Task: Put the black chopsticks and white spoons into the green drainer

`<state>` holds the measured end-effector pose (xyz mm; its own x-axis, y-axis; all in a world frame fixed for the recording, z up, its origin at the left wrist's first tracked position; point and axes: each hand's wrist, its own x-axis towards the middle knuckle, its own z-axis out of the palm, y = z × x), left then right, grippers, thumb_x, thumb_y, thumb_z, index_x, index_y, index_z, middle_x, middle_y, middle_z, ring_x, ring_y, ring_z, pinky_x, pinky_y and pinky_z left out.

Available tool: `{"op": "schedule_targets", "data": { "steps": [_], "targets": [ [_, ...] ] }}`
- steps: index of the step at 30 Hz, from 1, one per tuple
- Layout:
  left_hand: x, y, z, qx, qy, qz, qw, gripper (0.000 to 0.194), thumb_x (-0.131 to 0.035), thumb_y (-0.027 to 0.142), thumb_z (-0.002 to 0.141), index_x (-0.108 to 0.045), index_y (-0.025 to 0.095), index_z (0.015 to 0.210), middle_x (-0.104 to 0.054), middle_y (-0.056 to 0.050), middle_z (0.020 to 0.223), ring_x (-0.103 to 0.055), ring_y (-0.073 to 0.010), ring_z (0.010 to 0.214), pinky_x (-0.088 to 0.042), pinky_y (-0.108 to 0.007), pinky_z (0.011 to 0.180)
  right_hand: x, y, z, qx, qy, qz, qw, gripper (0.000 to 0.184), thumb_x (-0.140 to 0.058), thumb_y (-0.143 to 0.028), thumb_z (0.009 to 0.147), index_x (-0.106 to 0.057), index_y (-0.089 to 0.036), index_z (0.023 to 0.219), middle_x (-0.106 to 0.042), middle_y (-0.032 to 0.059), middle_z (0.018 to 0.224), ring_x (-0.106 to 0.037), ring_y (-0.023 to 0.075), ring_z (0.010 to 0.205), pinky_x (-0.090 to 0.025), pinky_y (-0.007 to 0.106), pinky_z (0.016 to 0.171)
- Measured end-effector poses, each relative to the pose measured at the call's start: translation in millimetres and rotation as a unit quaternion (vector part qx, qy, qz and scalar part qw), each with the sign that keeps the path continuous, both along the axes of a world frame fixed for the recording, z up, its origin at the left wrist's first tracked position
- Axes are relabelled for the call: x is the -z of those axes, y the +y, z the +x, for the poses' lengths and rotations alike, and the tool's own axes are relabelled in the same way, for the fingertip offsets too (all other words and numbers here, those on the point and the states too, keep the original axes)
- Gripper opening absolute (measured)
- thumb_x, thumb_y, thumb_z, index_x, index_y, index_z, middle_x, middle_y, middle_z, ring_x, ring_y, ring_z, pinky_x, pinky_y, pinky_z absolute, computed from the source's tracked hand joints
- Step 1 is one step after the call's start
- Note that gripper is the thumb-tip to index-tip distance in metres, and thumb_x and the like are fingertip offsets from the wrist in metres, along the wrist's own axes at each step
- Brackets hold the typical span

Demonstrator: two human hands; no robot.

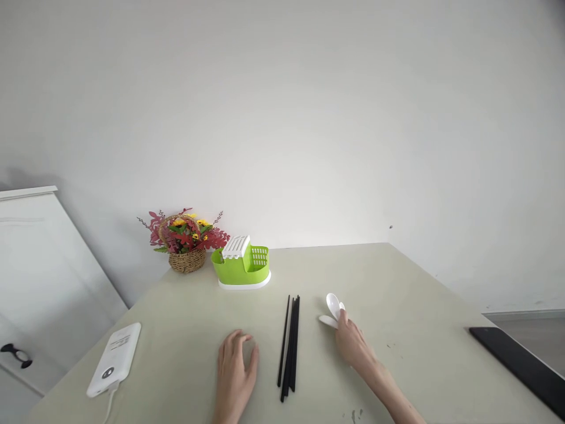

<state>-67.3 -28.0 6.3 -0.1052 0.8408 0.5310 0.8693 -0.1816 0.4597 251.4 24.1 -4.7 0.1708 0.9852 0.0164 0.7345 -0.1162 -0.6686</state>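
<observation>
White spoons point(333, 305) are in the grasp of my right hand point(353, 343), just above or on the table right of centre. One bowl points up and away, and another white end sticks out to the left; how many there are I cannot tell. My left hand point(235, 368) rests on the table with curled, parted fingers and nothing in them. Between the two hands lie several black chopsticks point(290, 347), roughly side by side and pointing away from me. Farther back stands a green utensil holder point(233, 272) with a white slatted top and a white base.
A wicker basket of artificial flowers point(188, 260) stands left of the holder against the wall. At the left edge lies a white power bank point(115, 358) with a cable. A flat black object point(516, 365) lies along the right edge. A white cabinet point(48, 271) stands at left.
</observation>
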Motion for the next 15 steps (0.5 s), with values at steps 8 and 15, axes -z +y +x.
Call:
{"op": "schedule_targets", "data": {
  "steps": [8,15],
  "targets": [
    [-2.6,-6.5,2.9,0.006,0.009,-0.02,1.0,0.033,-0.05,0.046,0.099,-0.073,0.024,0.106,-0.068,-0.014,0.126,-0.061,-0.0337,0.125,-0.054,-0.054,0.103,-1.4,-4.9,-4.4,-0.007,-0.113,-0.004,0.994,0.058,-0.039,-0.001,0.09,-0.053,-0.01,0.147,-0.071,0.0199,0.108,-0.073,0.0298,0.088,-0.047,0.034,0.069],
    [3.3,3.6,-0.6,0.01,0.034,0.023,0.999,0.028,-0.051,0.041,0.1,-0.07,0.022,0.108,-0.067,-0.014,0.122,-0.06,-0.0332,0.124,-0.053,-0.054,0.103,-7.6,-20.8,2.0,-0.037,-0.136,0.001,0.99,0.045,-0.043,-0.003,0.089,-0.067,-0.014,0.126,-0.069,0.0179,0.106,-0.072,0.032,0.093,-0.048,0.035,0.07]
  ]
}}
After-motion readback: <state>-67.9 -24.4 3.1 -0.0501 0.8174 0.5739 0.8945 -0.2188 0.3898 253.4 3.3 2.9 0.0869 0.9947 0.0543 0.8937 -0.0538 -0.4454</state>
